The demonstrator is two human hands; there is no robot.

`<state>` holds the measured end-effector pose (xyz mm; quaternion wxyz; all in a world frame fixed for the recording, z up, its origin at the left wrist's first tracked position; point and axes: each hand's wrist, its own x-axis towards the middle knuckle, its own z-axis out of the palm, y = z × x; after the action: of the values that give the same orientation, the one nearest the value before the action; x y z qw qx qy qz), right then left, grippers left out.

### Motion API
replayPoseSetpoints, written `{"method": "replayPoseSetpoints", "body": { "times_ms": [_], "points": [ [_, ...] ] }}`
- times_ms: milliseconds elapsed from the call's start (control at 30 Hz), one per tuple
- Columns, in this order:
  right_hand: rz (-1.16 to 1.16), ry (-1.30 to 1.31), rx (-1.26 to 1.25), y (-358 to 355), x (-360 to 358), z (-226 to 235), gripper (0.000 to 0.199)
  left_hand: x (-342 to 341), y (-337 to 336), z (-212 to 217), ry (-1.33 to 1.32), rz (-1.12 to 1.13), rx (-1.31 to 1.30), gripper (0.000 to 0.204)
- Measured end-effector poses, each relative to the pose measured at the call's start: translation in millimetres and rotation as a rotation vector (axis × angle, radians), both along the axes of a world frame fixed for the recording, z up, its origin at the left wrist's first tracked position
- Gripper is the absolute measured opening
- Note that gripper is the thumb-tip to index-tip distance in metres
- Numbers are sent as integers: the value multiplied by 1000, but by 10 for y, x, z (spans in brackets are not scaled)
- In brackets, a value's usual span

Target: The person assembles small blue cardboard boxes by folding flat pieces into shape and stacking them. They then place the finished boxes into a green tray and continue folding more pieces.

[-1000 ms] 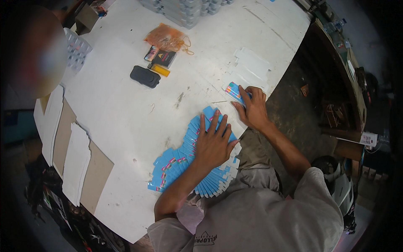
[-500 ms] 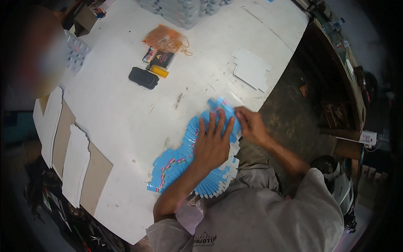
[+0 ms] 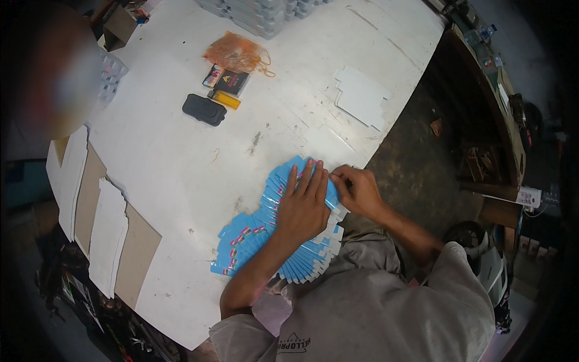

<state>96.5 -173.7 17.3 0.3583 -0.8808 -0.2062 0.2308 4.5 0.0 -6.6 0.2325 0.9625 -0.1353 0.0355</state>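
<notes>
A long curved fan of overlapping flat blue printed carton blanks point(image 3: 301, 258), with white tabs along the near edge, lies at the table's near right edge. My left hand point(image 3: 303, 208) rests palm down on its far right end, fingers stretched out and close together. Just right of it, my right hand point(image 3: 360, 190) is closed in a pinch at the edge of the endmost blue blank point(image 3: 332, 196). The pinching fingertips partly hide that edge. A clear plastic sheet point(image 3: 335, 143) lies flat beyond my hands.
White die-cut blanks point(image 3: 363, 99) lie at the far right. Farther off are a black case point(image 3: 204, 110), a yellow lighter point(image 3: 226, 100), a dark pack point(image 3: 234, 81) and an orange plastic bag point(image 3: 234, 52). Clear trays point(image 3: 250, 15) are stacked at the back. White sheets point(image 3: 110, 235) lie left on cardboard.
The endmost blue blank, which stuck out past my left fingertips, has come back toward me against the fan. My left fingers have drawn together. My right hand has shifted slightly nearer.
</notes>
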Motion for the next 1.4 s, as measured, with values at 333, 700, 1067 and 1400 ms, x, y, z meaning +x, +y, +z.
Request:
{"method": "replayPoseSetpoints", "body": {
  "times_ms": [333, 700, 1067, 1400],
  "points": [
    [261, -604, -56, -238, 220, -223, 68, 11, -27, 4, -53, 61, -93, 79],
    [89, -264, 40, -351, 284, -406, 61, 14, -62, -20, -14, 119, -23, 53],
    [-46, -219, 213, -127, 232, -198, 26, 35, -90, 99, -77, 103, 32, 65],
    [-197, -638, 57, 40, 293, -227, 28, 16, 13, 13, 73, -23, 23, 76]
  ]
}}
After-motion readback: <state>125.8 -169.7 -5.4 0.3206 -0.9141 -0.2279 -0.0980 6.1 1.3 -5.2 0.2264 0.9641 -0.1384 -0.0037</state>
